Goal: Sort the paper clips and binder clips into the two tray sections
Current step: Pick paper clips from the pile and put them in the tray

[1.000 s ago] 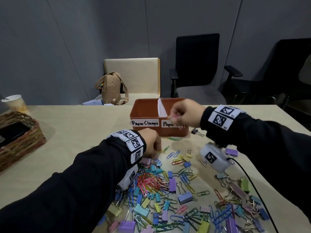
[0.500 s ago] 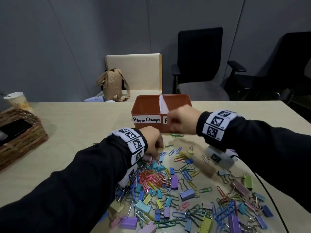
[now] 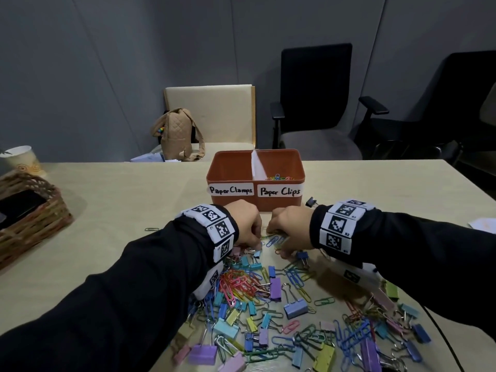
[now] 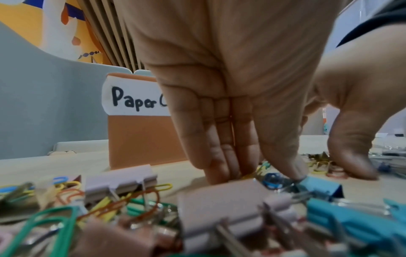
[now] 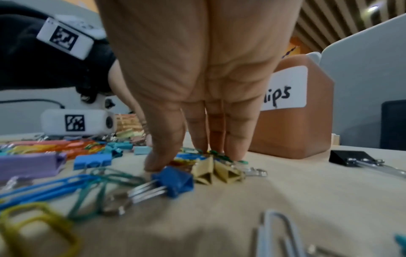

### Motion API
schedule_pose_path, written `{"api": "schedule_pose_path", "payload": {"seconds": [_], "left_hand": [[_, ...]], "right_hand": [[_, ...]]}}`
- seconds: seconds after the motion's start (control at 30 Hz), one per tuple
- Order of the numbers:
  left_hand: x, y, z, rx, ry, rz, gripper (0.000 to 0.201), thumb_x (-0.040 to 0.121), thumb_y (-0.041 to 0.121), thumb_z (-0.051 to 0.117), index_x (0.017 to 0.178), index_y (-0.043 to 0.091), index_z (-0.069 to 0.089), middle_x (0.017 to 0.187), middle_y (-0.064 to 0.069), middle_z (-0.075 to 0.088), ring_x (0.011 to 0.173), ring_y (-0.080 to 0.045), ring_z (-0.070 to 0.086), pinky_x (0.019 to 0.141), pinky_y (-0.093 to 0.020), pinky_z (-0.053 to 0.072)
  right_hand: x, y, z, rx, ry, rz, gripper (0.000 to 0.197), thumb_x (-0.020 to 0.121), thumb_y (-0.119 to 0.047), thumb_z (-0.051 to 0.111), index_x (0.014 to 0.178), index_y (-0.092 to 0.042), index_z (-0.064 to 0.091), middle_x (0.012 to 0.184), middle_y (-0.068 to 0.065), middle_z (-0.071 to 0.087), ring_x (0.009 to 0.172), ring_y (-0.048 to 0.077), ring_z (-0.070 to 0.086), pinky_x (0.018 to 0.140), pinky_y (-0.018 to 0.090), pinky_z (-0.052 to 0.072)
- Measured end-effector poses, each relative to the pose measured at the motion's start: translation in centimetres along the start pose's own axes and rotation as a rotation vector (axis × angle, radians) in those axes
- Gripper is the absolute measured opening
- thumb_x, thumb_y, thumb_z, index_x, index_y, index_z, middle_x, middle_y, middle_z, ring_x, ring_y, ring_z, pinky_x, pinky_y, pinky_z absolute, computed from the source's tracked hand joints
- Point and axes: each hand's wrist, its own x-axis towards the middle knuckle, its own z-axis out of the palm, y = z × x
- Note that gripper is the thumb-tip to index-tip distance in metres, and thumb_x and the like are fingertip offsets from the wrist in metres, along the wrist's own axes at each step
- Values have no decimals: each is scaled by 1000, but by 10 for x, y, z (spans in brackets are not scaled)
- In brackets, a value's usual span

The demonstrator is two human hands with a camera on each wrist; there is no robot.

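Tray [image 3: 233, 167]: orange-brown, white divider, white labels with black handwriting. Clip pile [image 3: 271, 296], lower centre of head view: mixed pink, blue, teal, yellow, green, lilac. Wristbands [image 3: 218, 229]: white with black square-code patterns. Sleeves [image 3: 134, 291]: black. Table [image 3: 120, 189]: pale beige. Basket [image 3: 32, 210], left edge: brown weave.

A: What writing can you read?

B: Two white labels on the front wall of the orange tray [image 3: 255, 204]. The left label [image 3: 230, 189] says "Paper Clamps", the right label [image 3: 280, 190] says "Paper Clips", both handwritten in black.

A: And from the wrists?

B: The left wrist view shows only "Paper C" at centre left; the right wrist view shows "lips" at centre right. The wristbands [image 3: 339, 226] carry black-and-white square codes, with tiny characters too small to read.
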Motion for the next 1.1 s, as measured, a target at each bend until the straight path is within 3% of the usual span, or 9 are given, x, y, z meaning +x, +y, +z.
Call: {"api": "schedule_pose_path", "payload": {"seconds": [0.1,0.23,0.37,0.57,0.73,0.83,0.97,1.1], "left_hand": [[2,4,1,21,31,-19,27,81,39,73,91,14,76,88,-3,71,85,-21,64,75,-32,52],[2,5,-1,9,38,-16,14,84,26,69,93,16,75,92,-4,71,90,-22,63,77,-31,51],[0,3,2,-42,13,-42,24,74,27,80,97,21,75,94,2,71,88,-16,66,80,-29,54],[-1,4,2,-22,0,14,20,80,26,74,100,20,77,96,3,74,90,-15,66,84,-30,53],[-8,2,3,-59,-48,7,24,74,24,80,98,18,77,92,5,74,84,-13,68,79,-30,56],[-11,2,2,-33,-37,30,17,83,18,69,98,19,77,98,6,74,91,-12,66,83,-28,53],[-17,4,1,-17,-60,32,25,79,31,75,103,22,76,98,8,73,86,-7,62,62,-12,42],[-15,11,3,36,-50,0,33,74,34,80,102,18,75,99,2,72,92,-16,65,74,-24,50]], "right_hand": [[-1,-5,2,10,27,-16,41,82,-28,71,121,-20,61,113,2,59,103,22,56,91,37,49],[-4,-7,3,28,49,-22,29,83,-16,68,112,-20,63,109,1,59,101,22,57,85,33,50],[-5,-8,0,37,73,36,44,82,-22,72,123,-20,56,114,1,56,102,20,55,78,28,45],[-2,-11,-3,29,-2,38,26,88,-14,64,113,-14,65,113,3,64,103,22,59,87,30,49],[-3,-14,0,27,0,48,16,85,-16,66,101,-13,65,97,3,63,93,23,60,76,31,49],[-1,-17,3,-83,-64,43,18,88,-17,62,104,-9,63,104,8,65,95,27,62,74,32,49],[1,-20,4,-172,-85,23,21,89,-21,61,106,-9,61,103,9,64,94,27,62,78,33,51],[0,-23,0,-187,-76,1,22,89,-24,61,104,-8,63,95,8,63,83,25,57,67,30,43]]}}
